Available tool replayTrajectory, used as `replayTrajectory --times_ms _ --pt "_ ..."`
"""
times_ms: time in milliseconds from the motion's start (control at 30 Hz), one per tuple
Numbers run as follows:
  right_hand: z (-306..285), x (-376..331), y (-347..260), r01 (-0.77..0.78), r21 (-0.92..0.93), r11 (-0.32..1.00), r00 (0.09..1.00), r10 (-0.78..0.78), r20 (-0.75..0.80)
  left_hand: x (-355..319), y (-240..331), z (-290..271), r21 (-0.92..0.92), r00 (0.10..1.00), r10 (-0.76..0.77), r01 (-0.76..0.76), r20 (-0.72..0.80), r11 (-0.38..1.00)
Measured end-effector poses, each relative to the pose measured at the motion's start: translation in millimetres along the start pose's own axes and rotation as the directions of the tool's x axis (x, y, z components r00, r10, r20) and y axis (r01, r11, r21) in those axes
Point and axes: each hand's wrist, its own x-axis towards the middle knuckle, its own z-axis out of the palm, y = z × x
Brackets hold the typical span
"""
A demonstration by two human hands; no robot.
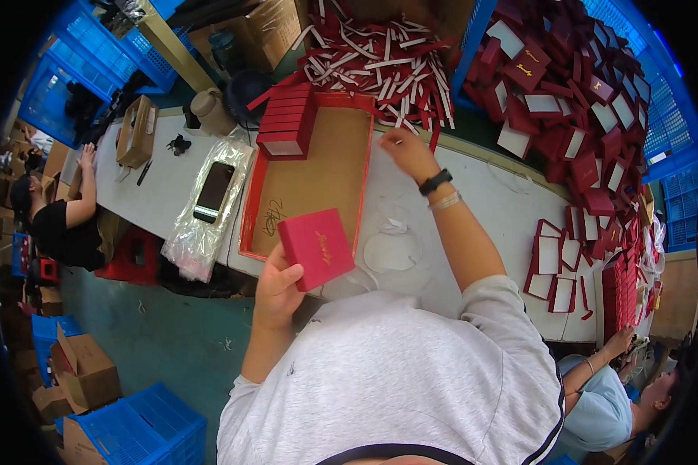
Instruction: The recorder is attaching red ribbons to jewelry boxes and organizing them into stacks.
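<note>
One red box [316,249] is sitting in the left hand [278,288], whose thumb and fingers are gripping its left side, above the near right corner of one tray [318,182]. The right hand [411,156] is hovering just past the tray's right edge, fingers half curled; whether they are pinching anything, I cannot tell. One stack [285,120] of roughly seven red boxes is filling the tray's far left corner. One phone [215,191] is lying toward the left of the white counter [504,209]; uncountable strips [388,62] are crowding its far edge. Green floor [163,333] is showing below.
</note>
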Motion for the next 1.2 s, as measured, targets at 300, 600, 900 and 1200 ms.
replayTrajectory --times_ms 300,600,900,1200 --pt "17 48 100 -0.3 -0.472 0.829 0.841 -0.003 -0.54 -41 20 -3 0.339 0.926 0.339 -0.269 -0.168 0.902" --pt "12 34 115 -0.061 -0.008 0.998 0.857 0.048 -0.514 -27 29 0 0.629 0.975 0.03 0.119 -0.221 0.769" --pt "13 42 114 -0.199 -0.174 0.964 0.901 0.11 -0.421 -19 15 -1 0.905 0.991 0.123 -0.006 -0.051 0.426" --pt "-41 -61 6 0.101 0.372 0.923 0.906 0.07 -0.418 -29 15 -8 0.714 0.888 0.425 -0.181 -0.178 0.676"
